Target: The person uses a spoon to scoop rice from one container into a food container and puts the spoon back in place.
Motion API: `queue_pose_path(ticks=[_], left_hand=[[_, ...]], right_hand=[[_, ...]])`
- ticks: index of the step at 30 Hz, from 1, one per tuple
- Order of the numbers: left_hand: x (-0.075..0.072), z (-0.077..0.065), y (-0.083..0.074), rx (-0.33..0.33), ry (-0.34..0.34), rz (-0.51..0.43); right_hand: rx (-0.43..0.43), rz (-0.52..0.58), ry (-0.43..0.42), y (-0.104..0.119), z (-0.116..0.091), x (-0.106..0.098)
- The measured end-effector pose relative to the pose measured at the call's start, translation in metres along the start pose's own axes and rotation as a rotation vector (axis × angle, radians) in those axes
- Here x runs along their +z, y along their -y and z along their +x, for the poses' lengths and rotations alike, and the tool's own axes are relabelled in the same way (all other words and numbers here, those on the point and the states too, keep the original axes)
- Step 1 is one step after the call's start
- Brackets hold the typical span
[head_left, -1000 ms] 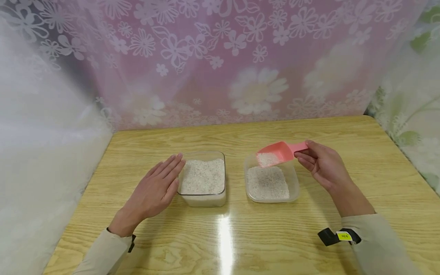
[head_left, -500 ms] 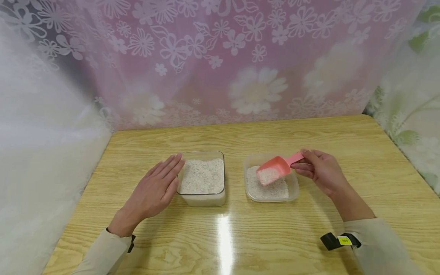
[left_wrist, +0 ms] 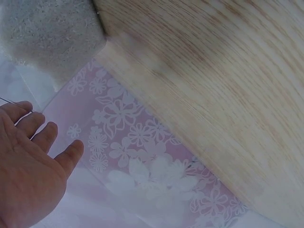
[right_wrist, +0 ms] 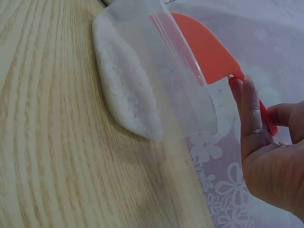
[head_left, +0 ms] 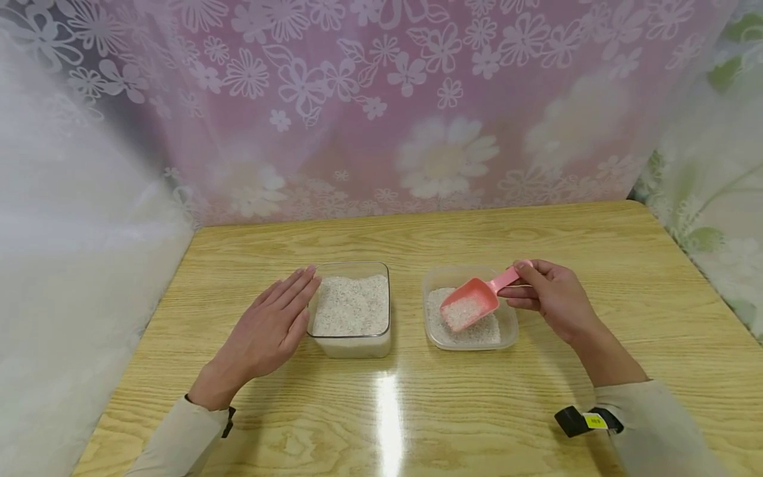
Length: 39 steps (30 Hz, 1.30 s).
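Note:
My right hand (head_left: 554, 298) pinches the handle of a pink scoop (head_left: 485, 291) that carries a small heap of white rice (head_left: 461, 313). The scoop's bowl is over the right container (head_left: 507, 331), a low translucent plastic box, its front end tipped down to the left. A layer of rice (right_wrist: 126, 78) covers that box's floor. My left hand (head_left: 268, 324) lies flat with straight fingers, fingertips at the left rim of a clear square container (head_left: 352, 348). Rice (head_left: 352, 305) fills that one high. In the left wrist view the left hand's (left_wrist: 33, 161) fingers are spread slightly.
Both containers stand on a wood-grain table (head_left: 357, 424), with a gap of tabletop between them. A pink floral cloth (head_left: 381, 132) hangs along the table's back edge. White and leafy-patterned sheets (head_left: 703, 192) flank the sides.
My right hand has lowered the scoop toward the right box and tipped its front end down and left; the rice is still in it. My left hand has stayed in place.

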<state>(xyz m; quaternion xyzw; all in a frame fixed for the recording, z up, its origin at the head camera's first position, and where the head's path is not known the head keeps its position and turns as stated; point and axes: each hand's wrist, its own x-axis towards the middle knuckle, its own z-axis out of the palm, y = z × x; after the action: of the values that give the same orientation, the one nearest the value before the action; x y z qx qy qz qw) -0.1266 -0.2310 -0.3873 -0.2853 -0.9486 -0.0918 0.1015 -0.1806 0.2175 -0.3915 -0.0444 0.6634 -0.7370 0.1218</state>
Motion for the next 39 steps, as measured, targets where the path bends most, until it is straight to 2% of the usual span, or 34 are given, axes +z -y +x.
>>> queue_pose_path(ticks=[17,28,39], left_hand=[[-0.0004,-0.0001,0.0006,0.002,0.003,0.011],[0.0005,0.0002,0.0012,-0.002,0.007,0.003],[-0.0001,-0.0001,0.0011,-0.010,0.010,-0.005]], right_hand=[[-0.051,-0.021,0.027,0.0011,-0.0025,-0.0056],[-0.095,-0.073,0.026,0.0026,-0.0029,-0.0042],[-0.091,-0.061,0.017,0.0020,-0.0019,-0.0046]])
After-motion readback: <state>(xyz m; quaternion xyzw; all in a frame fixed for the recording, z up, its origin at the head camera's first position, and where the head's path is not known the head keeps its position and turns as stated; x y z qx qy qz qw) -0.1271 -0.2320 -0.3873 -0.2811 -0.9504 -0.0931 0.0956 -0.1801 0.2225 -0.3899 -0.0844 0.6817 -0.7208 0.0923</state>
